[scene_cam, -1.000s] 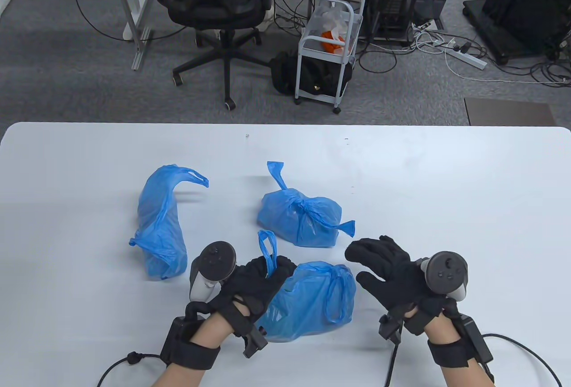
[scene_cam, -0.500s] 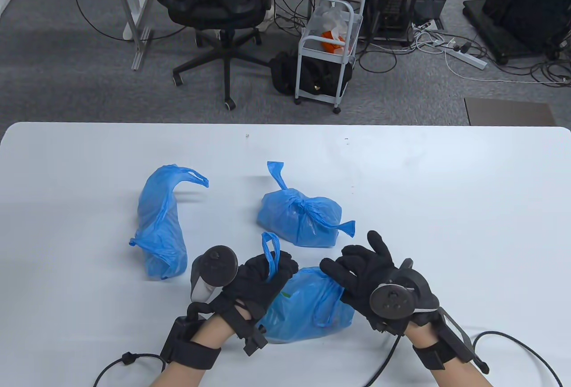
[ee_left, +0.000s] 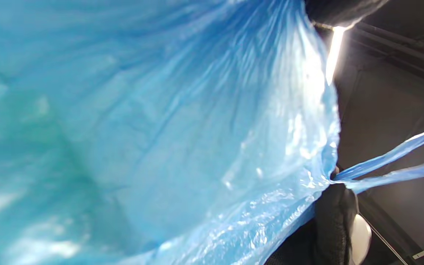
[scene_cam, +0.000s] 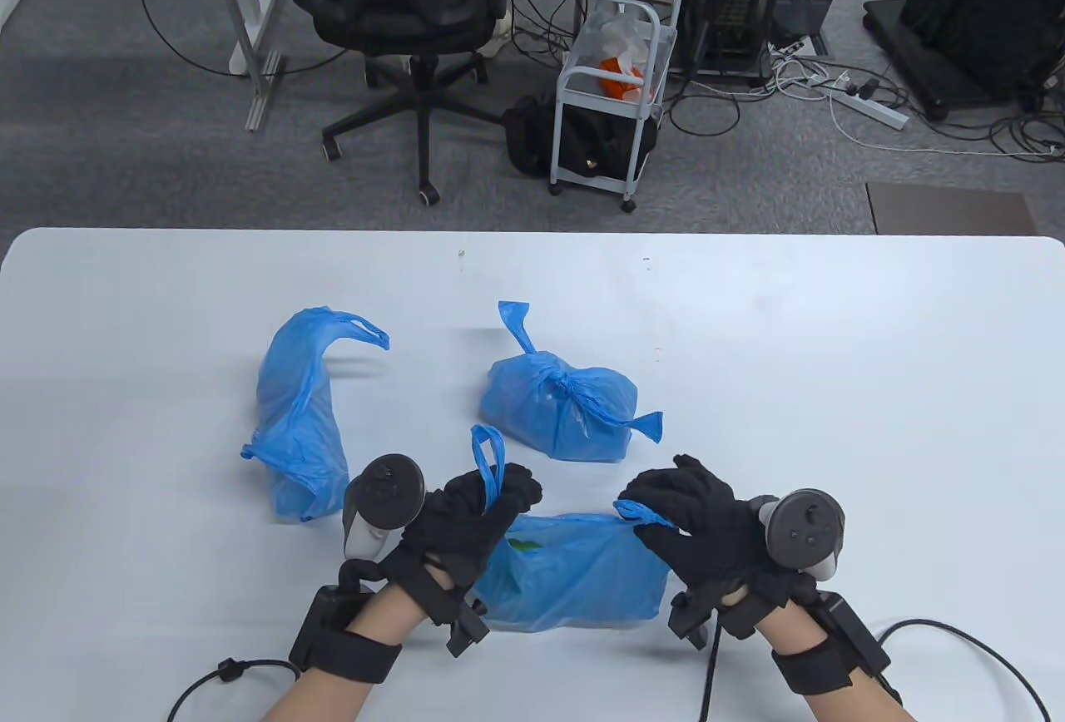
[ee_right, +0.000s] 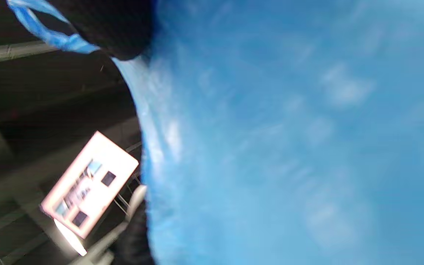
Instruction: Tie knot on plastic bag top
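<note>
The left hand (scene_cam: 470, 518) grips one handle loop (scene_cam: 487, 460) of the near blue plastic bag (scene_cam: 574, 576), the loop standing up out of the closed fingers. The right hand (scene_cam: 707, 526) pinches the other handle (scene_cam: 645, 514) at the bag's opposite top corner, with only a short twisted end showing past the fingers. Between the two grips the bag's top edge is drawn taut, and its body lies on the white table (scene_cam: 832, 389) just below the hands.

To tie well, I judge both handles should be kept under even tension, crossed close to the bag's mouth, and one fed under the other before pulling outward. Gripping nearer the mouth would leave longer tails.

The film is thin, translucent and crinkly, glossy where stretched; something green shows faintly inside. Just beyond the grips sits a knotted blue bag (scene_cam: 562, 410), and off past the left hand is an untied blue bag (scene_cam: 299, 422), limp and folded.
</note>
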The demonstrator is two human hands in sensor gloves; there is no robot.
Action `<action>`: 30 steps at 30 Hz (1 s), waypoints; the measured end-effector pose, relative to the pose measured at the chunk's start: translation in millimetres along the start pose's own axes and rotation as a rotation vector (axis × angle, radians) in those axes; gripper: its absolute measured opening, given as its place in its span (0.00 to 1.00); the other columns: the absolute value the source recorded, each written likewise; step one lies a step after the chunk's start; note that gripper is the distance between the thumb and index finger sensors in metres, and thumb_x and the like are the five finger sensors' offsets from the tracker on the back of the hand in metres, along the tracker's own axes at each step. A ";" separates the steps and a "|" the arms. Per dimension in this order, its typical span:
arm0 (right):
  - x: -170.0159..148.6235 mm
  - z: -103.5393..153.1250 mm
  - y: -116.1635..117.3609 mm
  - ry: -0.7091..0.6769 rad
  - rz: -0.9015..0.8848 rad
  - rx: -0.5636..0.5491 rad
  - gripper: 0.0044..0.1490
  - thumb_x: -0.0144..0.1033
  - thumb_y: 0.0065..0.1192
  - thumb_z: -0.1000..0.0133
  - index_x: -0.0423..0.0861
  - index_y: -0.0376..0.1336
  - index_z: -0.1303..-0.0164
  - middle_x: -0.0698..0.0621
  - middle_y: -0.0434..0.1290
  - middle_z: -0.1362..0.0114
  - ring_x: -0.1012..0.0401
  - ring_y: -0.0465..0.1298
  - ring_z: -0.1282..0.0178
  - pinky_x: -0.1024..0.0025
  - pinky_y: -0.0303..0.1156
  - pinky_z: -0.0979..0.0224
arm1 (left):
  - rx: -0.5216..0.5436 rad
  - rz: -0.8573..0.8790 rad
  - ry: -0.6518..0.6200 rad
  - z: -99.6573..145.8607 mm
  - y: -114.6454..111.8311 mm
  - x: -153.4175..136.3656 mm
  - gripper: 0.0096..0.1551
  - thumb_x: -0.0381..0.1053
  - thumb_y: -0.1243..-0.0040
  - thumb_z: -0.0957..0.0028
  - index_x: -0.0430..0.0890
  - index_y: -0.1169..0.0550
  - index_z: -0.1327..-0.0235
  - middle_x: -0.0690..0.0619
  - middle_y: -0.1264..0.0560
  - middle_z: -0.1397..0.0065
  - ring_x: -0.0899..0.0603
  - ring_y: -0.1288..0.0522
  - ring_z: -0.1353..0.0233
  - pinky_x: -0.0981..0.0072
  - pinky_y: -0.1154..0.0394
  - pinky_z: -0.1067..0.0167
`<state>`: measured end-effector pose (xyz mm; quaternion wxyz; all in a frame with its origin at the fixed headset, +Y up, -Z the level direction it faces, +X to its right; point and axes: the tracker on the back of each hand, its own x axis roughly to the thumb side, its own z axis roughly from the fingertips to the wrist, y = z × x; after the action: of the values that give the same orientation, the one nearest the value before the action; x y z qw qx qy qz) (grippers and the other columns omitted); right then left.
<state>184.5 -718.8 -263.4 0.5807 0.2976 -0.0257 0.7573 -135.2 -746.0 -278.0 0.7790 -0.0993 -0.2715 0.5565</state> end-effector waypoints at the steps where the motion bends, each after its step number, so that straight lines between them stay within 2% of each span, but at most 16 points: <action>1: -4.9 -0.7 2.6 0.030 -0.074 0.014 0.23 0.49 0.68 0.49 0.51 0.73 0.47 0.46 0.75 0.36 0.38 0.71 0.35 0.30 0.47 0.29 | -0.003 -0.004 -0.006 0.7 0.7 1.1 0.19 0.64 0.51 0.52 0.57 0.30 0.52 0.60 0.28 0.36 0.40 0.37 0.22 0.33 0.49 0.25; 5: -13.1 -1.8 7.7 0.046 -0.260 0.032 0.24 0.46 0.71 0.50 0.50 0.71 0.45 0.45 0.73 0.34 0.37 0.70 0.34 0.28 0.45 0.29 | 0.004 -0.009 -0.019 2.8 4.5 2.7 0.19 0.64 0.52 0.52 0.57 0.30 0.52 0.60 0.28 0.36 0.40 0.37 0.22 0.34 0.49 0.25; 7: -14.6 -3.1 8.5 0.031 -0.259 0.065 0.26 0.45 0.73 0.50 0.51 0.69 0.43 0.45 0.73 0.32 0.38 0.71 0.33 0.28 0.46 0.29 | 0.013 -0.010 -0.020 3.4 6.8 2.6 0.20 0.64 0.52 0.52 0.57 0.30 0.52 0.60 0.27 0.36 0.40 0.36 0.22 0.34 0.49 0.25; 11: -17.1 -5.7 9.4 0.020 -0.271 0.055 0.26 0.39 0.76 0.52 0.49 0.68 0.44 0.48 0.79 0.43 0.43 0.77 0.39 0.29 0.51 0.30 | 0.016 -0.020 -0.038 4.1 7.2 7.5 0.20 0.64 0.52 0.52 0.57 0.30 0.52 0.60 0.27 0.36 0.40 0.36 0.22 0.34 0.49 0.25; 14: -17.5 -5.1 11.6 0.032 -0.259 0.087 0.38 0.38 0.76 0.52 0.45 0.61 0.32 0.50 0.75 0.45 0.44 0.75 0.41 0.29 0.48 0.29 | 0.006 -0.031 -0.058 4.0 3.2 11.7 0.20 0.64 0.52 0.52 0.56 0.30 0.52 0.59 0.27 0.36 0.40 0.36 0.22 0.34 0.49 0.25; 15: -17.7 -4.7 12.5 0.033 -0.242 0.090 0.40 0.38 0.76 0.51 0.45 0.60 0.31 0.51 0.75 0.47 0.45 0.75 0.43 0.30 0.49 0.30 | 0.000 -0.033 -0.064 3.9 1.0 12.9 0.20 0.64 0.52 0.52 0.57 0.30 0.52 0.60 0.27 0.36 0.40 0.36 0.22 0.34 0.48 0.25; 17: -18.5 -3.6 13.2 0.040 -0.205 0.072 0.33 0.42 0.72 0.49 0.47 0.64 0.34 0.52 0.76 0.51 0.46 0.75 0.46 0.31 0.51 0.30 | -0.008 -0.048 -0.074 4.1 -3.0 14.9 0.20 0.64 0.52 0.52 0.57 0.30 0.52 0.60 0.27 0.36 0.40 0.36 0.22 0.34 0.48 0.25; 19: -18.2 -2.5 12.8 0.055 -0.178 0.064 0.25 0.47 0.69 0.48 0.50 0.72 0.43 0.52 0.78 0.54 0.46 0.76 0.49 0.32 0.52 0.31 | -0.012 -0.062 -0.083 4.5 -5.5 17.2 0.20 0.64 0.52 0.52 0.57 0.30 0.52 0.60 0.27 0.36 0.40 0.36 0.22 0.34 0.48 0.25; 21: -17.3 -0.3 10.7 0.064 -0.162 0.029 0.23 0.51 0.67 0.48 0.52 0.73 0.46 0.51 0.77 0.50 0.45 0.75 0.45 0.32 0.52 0.31 | -0.004 -0.068 -0.094 5.3 -6.8 20.3 0.20 0.64 0.52 0.52 0.57 0.30 0.52 0.60 0.27 0.36 0.40 0.36 0.22 0.34 0.48 0.25; 24: -14.4 3.1 6.5 0.064 -0.218 -0.014 0.23 0.52 0.64 0.47 0.52 0.72 0.46 0.46 0.72 0.35 0.39 0.70 0.35 0.31 0.46 0.29 | 0.021 -0.093 -0.116 6.8 -7.1 26.1 0.19 0.64 0.53 0.51 0.56 0.30 0.52 0.60 0.27 0.36 0.40 0.36 0.22 0.34 0.48 0.26; 27: -13.3 4.3 2.7 0.053 -0.316 -0.052 0.24 0.48 0.64 0.46 0.51 0.70 0.44 0.46 0.72 0.33 0.39 0.70 0.35 0.30 0.47 0.29 | 0.043 -0.144 -0.135 7.2 -7.6 31.7 0.18 0.63 0.55 0.51 0.56 0.30 0.54 0.60 0.27 0.38 0.40 0.36 0.22 0.34 0.48 0.26; 30: -12.3 3.8 2.2 0.058 -0.421 -0.039 0.24 0.46 0.67 0.46 0.51 0.68 0.41 0.46 0.69 0.31 0.39 0.68 0.33 0.30 0.45 0.29 | 0.065 -0.184 -0.144 7.4 -7.7 36.3 0.18 0.63 0.56 0.51 0.56 0.30 0.54 0.59 0.27 0.38 0.40 0.36 0.23 0.34 0.48 0.26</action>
<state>185.9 -731.6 -265.5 0.7322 0.2634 0.0389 0.6269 -124.4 -716.4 -257.0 0.8080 -0.0085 -0.3163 0.4970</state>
